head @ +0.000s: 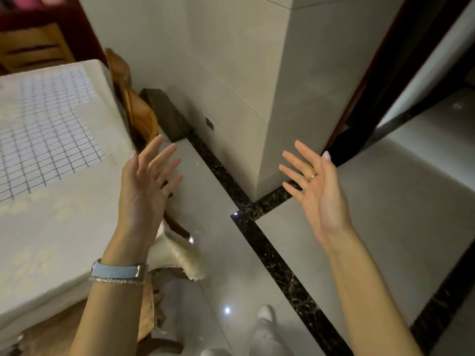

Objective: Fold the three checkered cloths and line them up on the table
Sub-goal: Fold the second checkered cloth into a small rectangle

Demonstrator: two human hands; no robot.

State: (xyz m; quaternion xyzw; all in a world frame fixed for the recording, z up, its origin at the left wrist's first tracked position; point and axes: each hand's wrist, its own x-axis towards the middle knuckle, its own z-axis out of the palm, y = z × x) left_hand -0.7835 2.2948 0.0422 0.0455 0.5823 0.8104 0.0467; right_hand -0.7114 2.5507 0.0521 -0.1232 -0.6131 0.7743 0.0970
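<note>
Holding up our left hand (146, 181) and right hand (316, 186), fingers spread and gripping nothing, we count two checkered cloths (43, 155) lying flat on the table (64, 227) at nine o'clock, one ring (313, 176), one wristband (115, 272).

Pale glossy floor tiles (385, 201) are crossed by dark marble border strips (277, 258) that meet at the foot of a grey tiled column (257, 73). A small dark plate (209, 123) sits low on the column's left face. A dark block (167, 111) lies on the floor against the wall, just beside a wooden chair (140, 116). A fringed cream cover corner (180, 255) hangs down near the chair's leg. A dark door frame (385, 73) rises on the right. A second wooden chair (33, 47) stands top left, blurred. A white shoe (264, 314) shows at the bottom edge.
</note>
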